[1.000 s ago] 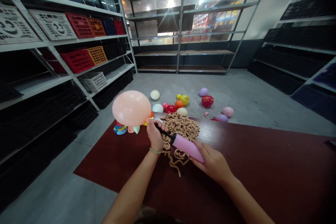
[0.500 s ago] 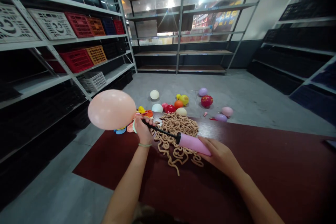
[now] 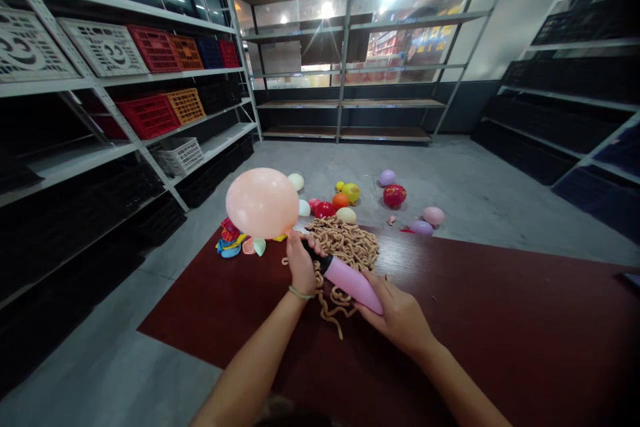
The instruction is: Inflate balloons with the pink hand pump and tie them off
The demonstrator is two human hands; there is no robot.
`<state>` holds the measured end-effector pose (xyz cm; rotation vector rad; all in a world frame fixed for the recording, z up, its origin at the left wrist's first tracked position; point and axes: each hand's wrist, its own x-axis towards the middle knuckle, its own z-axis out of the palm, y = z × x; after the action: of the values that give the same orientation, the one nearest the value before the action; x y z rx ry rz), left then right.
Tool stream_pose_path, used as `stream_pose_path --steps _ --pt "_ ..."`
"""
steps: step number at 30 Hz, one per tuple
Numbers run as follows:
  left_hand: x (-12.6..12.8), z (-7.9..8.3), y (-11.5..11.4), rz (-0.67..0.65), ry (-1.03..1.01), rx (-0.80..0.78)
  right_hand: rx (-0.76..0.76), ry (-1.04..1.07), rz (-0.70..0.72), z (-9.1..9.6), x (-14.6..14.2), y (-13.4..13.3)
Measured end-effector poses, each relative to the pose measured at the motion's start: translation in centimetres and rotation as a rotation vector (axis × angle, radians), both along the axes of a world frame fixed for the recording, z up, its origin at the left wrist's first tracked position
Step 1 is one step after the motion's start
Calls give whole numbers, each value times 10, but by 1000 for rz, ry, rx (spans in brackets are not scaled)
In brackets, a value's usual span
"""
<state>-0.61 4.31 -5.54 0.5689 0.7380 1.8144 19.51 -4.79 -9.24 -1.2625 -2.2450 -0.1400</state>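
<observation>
My left hand (image 3: 302,263) is wrapped round the black nozzle end of a hand balloon pump, at the neck of a peach balloon (image 3: 263,203). The balloon is round and inflated; its neck is mostly hidden by my fingers. My right hand (image 3: 397,313) grips the pink barrel of the balloon pump (image 3: 354,285). The barrel sits close to my left hand, so little of the black rod shows. Under the pump lies a heap of tan, rope-like long balloons or cords (image 3: 345,243); which of these I cannot tell.
Limp uninflated balloons (image 3: 230,247) lie at the left of the dark red table (image 3: 480,320). Beyond its far edge, several inflated balloons (image 3: 351,193) rest on the grey floor. Shelving with crates (image 3: 150,115) stands left, and a rack (image 3: 343,60) at the back.
My left hand and the peach balloon have moved right, toward my right hand. The pump's black rod has slid into the pink barrel. My right hand has shifted slightly left and down.
</observation>
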Motion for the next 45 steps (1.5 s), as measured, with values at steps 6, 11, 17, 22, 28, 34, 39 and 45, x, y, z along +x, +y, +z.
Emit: stream_pose_path --steps 6,11,17,22,28,34,39,45 --pt "-10 7 4 -6 -8 8 -53 -6 55 2 8 3" --pt "-36 19 13 87 -21 -2 -26 -26 81 5 31 10" --pt "-54 20 19 164 -54 14 18 -44 72 8 29 9" --pt "-33 12 12 130 -35 -8 45 -69 36 5 12 3" --pt "0 0 -1 -14 -14 9 8 -4 13 3 0 0" --pt "-6 12 1 -6 -20 -5 -31 -5 62 5 17 5" --pt "-29 26 11 85 -32 12 -14 -8 61 5 42 13" --pt "-48 27 19 161 -45 32 39 -47 41 6 40 11"
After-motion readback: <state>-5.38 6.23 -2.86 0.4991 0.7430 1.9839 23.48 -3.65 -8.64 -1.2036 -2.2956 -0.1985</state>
